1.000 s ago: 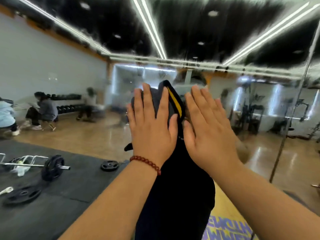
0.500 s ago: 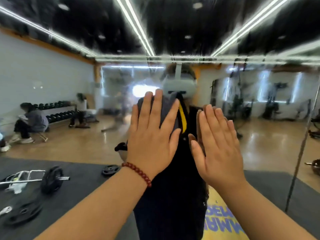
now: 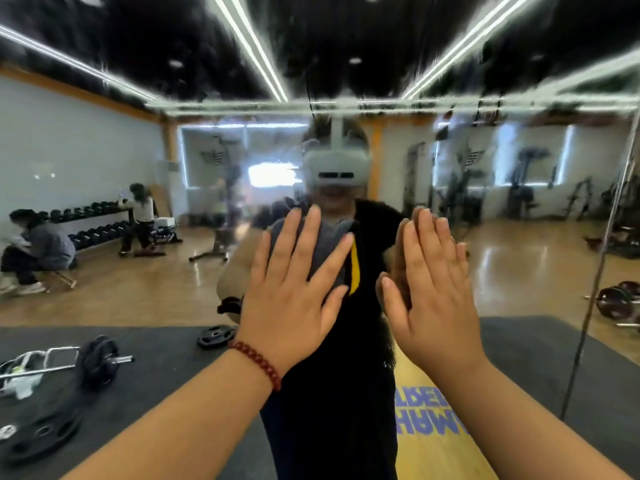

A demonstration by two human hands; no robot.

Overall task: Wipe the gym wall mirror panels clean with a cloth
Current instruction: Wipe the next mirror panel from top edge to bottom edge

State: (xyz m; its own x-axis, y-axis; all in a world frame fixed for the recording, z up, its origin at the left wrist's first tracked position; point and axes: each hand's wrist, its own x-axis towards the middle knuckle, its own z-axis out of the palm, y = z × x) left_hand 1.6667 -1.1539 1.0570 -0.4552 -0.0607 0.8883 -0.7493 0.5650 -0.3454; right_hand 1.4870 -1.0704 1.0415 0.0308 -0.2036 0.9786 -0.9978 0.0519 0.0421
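The left hand lies flat, fingers straight and spread, pressing a grey cloth against the mirror. Only the cloth's upper part shows, peeking out above and between the fingers; the rest is hidden under the palm. A red bead bracelet sits on that wrist. The right hand is just to the right of the cloth, also open with straight fingers held close together. It holds nothing, and its own reflection meets it at the fingertips, so it seems to touch or nearly touch the glass.

As for progress, the glass above the cloth looks smeared and streaky, most plainly along the band where the reflected ceiling lights meet the far wall, so I judge that area unfinished or only damp from wiping. Lower down and to the left of the cloth, the reflection of the barbell and weight plates reads fairly clean, though blur makes it hard to be sure. A vertical seam well to the right of the cloth marks the next panel, and nothing shows whether that one has been wiped. My reading is that the work is mid-way on this panel, with the upper part and at least the neighbouring panel left to do.
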